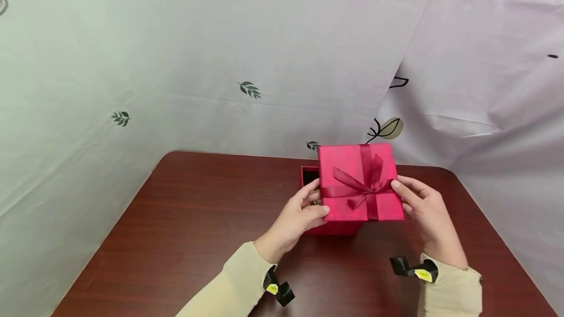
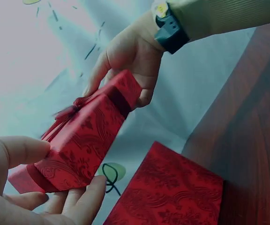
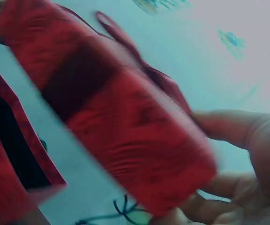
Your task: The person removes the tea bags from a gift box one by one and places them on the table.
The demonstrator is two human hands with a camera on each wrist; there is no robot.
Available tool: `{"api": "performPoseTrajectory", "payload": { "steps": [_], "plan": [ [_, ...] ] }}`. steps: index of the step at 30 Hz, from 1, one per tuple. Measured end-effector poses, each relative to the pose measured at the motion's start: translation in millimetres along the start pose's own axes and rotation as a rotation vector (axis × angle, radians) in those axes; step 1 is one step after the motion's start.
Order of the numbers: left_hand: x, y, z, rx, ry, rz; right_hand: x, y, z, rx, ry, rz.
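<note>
Both hands hold a red gift box lid with a dark red ribbon and bow on top. My left hand grips its left edge, thumb on top and fingers beneath. At the opposite edge my right hand pinches it the same way. The lid hangs above the red box base, which stands on the table with its dark inside showing at the back left. In the left wrist view a gap separates the lid from the patterned base. The right wrist view shows the lid blurred.
A dark brown wooden table with rounded far corners bears the box. Behind it hangs a pale cloth printed with leaves, close to the table's far edge. Each wrist wears a black camera strap over a cream sleeve.
</note>
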State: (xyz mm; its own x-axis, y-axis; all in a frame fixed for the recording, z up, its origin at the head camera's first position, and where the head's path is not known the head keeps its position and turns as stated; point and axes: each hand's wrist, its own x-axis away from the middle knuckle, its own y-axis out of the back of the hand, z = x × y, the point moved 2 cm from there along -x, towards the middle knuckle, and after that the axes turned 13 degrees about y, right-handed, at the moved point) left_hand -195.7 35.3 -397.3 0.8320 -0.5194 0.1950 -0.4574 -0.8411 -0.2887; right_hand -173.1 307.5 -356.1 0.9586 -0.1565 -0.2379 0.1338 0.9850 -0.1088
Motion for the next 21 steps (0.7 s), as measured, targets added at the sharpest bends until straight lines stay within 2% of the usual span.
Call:
{"api": "performPoseTrajectory", "payload": {
  "steps": [2,6,9,15,18,21],
  "plan": [
    [-0.4,-5.1,0.9,-0.015,-0.011,-0.005,-1.8,10.3,-2.1,0.012,0.014,0.041],
    [-0.9,-17.2,2.7,-0.059,-0.017,-0.026,-2.5,29.9,-5.3,0.032,0.101,0.133],
    [-1.8,-28.2,3.7,-0.054,-0.013,-0.023,-0.7,43.9,-4.7,0.029,0.173,0.196],
    [-4.0,-47.6,9.2,-0.010,-0.009,-0.008,0.4,69.3,-4.5,0.050,0.260,0.331],
    [-4.3,-55.2,13.7,-0.054,-0.030,-0.009,2.6,80.7,-7.3,0.034,0.300,0.391],
    [-4.6,-61.4,17.9,-0.150,-0.060,-0.028,6.6,91.0,-11.4,0.006,0.323,0.408]
  ]
}}
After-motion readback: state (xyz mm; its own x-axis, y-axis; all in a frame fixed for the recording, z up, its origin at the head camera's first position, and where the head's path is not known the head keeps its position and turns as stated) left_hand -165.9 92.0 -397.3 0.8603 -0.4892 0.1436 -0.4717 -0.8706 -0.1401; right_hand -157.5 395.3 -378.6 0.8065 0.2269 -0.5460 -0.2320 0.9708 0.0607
